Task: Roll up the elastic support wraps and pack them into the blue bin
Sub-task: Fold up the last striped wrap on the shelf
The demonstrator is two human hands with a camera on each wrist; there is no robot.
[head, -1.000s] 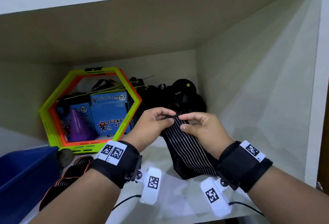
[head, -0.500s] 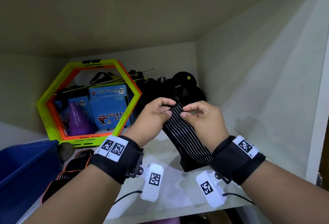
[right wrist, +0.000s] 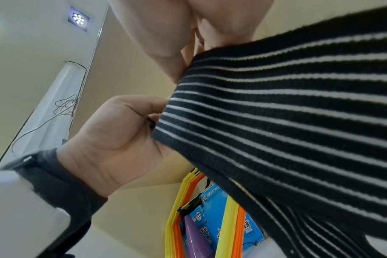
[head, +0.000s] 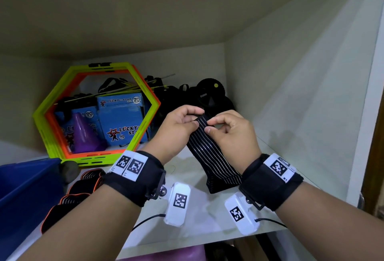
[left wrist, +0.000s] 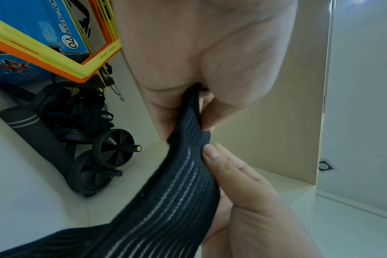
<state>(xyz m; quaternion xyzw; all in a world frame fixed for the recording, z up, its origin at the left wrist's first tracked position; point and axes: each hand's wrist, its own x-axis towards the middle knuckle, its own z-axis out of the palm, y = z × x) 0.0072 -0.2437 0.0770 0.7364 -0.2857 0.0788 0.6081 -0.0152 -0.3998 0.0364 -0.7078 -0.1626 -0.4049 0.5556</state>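
Both hands work at the centre of the shelf (head: pixel 199 215), raised above its surface. The left hand (head: pixel 178 127) pinches the top end of the black striped wrap (head: pixel 209 152) between thumb and curled fingers; this grip is closed on the fabric at its left corner. The right hand (head: pixel 230 134) pinches the same end at its right corner, fingers curled, thumb tip against the stripes. Holding both corners keeps the end square and taut, which in my judgement is the start of the first turn of the roll. The rest of the wrap hangs toward 6 o'clock, its lower end at the shelf surface between the wrists, so the free length can feed upward as the roll grows. The blue bin (head: pixel 27 186) stands at 9 o'clock at the frame's left edge, open side up, within reach for packing. Orange-edged wraps (head: pixel 76 190) lie flat just beside the bin, apparently not yet rolled. Stored at 11 o'clock are hexagonal frames (head: pixel 97 73) and blue boxes (head: pixel 122 119); at 12 o'clock, behind the hands, a black wheel (head: pixel 209 92).
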